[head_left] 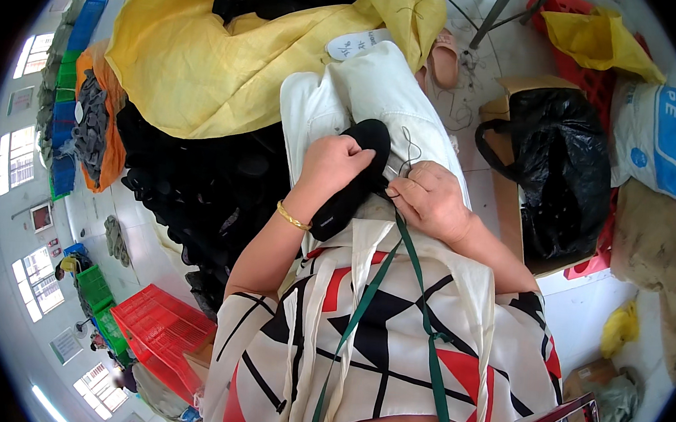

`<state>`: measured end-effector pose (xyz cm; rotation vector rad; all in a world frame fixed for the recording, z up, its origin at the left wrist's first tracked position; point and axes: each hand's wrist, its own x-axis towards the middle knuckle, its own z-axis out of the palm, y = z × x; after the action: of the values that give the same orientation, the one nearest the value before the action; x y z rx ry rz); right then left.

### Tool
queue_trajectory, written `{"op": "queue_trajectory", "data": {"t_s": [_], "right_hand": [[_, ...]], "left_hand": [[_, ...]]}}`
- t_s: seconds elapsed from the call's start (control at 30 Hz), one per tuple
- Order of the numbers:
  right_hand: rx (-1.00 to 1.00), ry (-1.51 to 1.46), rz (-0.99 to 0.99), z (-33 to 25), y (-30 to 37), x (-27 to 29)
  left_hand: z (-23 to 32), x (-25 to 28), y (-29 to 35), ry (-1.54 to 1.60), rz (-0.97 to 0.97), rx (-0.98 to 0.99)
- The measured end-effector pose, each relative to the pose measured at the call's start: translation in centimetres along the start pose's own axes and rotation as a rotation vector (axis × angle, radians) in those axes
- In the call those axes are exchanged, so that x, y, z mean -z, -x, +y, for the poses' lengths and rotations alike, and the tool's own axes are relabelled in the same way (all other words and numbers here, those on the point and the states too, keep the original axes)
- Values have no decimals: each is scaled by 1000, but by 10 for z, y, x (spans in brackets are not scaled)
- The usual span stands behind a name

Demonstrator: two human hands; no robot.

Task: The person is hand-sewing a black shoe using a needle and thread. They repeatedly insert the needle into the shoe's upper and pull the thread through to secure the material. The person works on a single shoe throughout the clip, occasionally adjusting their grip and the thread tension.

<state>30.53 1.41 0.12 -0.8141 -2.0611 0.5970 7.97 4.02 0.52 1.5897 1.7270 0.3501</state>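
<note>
Over my lap, my left hand (335, 164) is closed round a black cloth shoe (374, 137), thumb bent against its edge. The shoe lies at a slant, one rounded end away from me and the other near my waist. My right hand (433, 200) is beside its right edge, fingers pinched. A thin, shiny metal tip shows at those fingers, where a green ribbon (408, 239) from my neck ends; the tool itself is mostly hidden. A dark looped thread (410, 147) stands up just beyond the right fingers. White cloth (408, 110) covers my legs.
A heap of black shoes (206, 194) lies to my left. Yellow sacking (199, 68) with black pieces spreads ahead. At right stands a carton (512, 215) holding a black plastic bag (553, 163). A red crate (158, 336) is at lower left, and a pink slipper (444, 59) lies ahead.
</note>
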Motion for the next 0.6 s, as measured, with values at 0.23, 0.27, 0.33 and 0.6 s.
{"op": "queue_trajectory", "data": {"t_s": [0.23,0.27,0.33,0.6], "right_hand": [[-910,-328,-258,35,32,48],[-931,-387,-249,37,30,46],[-967,-500,-228,41,22,43],[-245,-9,-195,36,-44,-36]], "left_hand": [[-47,-1,11,980,-160,271],[-49,-2,12,1048,-152,292],[-46,-5,13,1146,-131,335],[-36,9,17,1127,-270,382]]}}
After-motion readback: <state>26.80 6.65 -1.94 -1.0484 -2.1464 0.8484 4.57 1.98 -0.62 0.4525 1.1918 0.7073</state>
